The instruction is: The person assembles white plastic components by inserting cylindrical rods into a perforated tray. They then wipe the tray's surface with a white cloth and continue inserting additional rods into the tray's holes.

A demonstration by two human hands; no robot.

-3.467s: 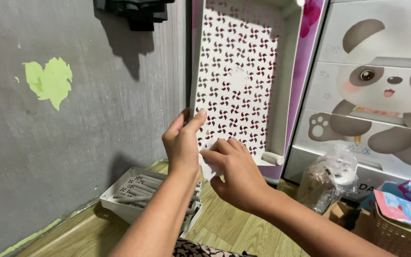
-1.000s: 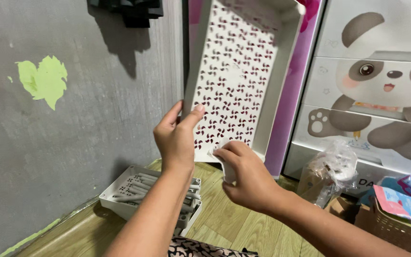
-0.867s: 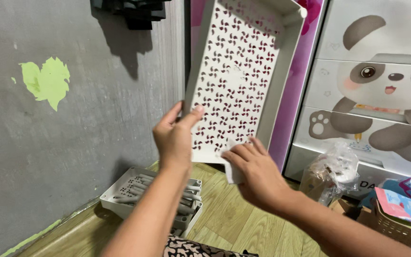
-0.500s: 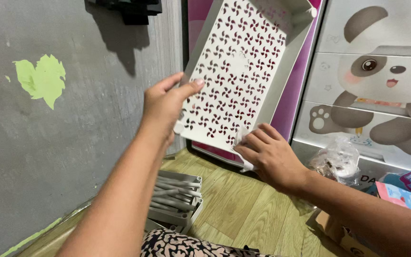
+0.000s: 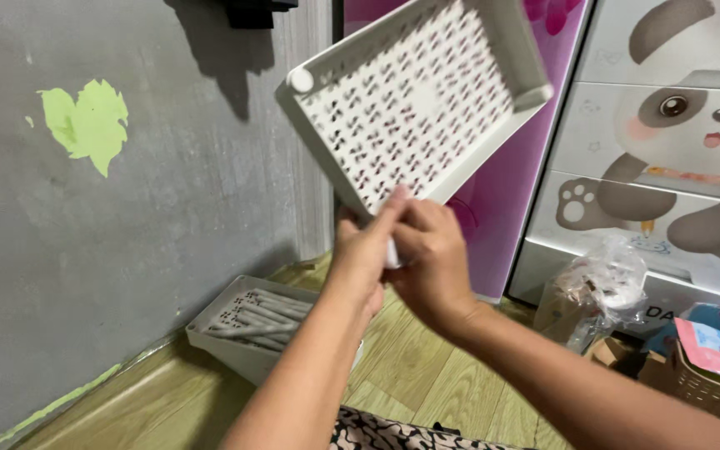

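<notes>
Both hands meet at the lowest corner of a white perforated tray (image 5: 414, 104), which I hold tilted up in the air in front of the grey wall (image 5: 127, 217) and the pink cabinet panel (image 5: 502, 208). My left hand (image 5: 360, 250) has its fingers closed on that corner from the left side. My right hand (image 5: 431, 258) is clenched on a small white cloth (image 5: 392, 252), pressed against the same corner, touching the left hand. Below, on the wooden floor (image 5: 427, 400), a second white tray (image 5: 252, 329) lies by the wall with grey tubes (image 5: 264, 312) inside it. To the right, a crumpled clear plastic bag (image 5: 593, 292) sits before a panda-printed drawer unit (image 5: 677, 150).
</notes>
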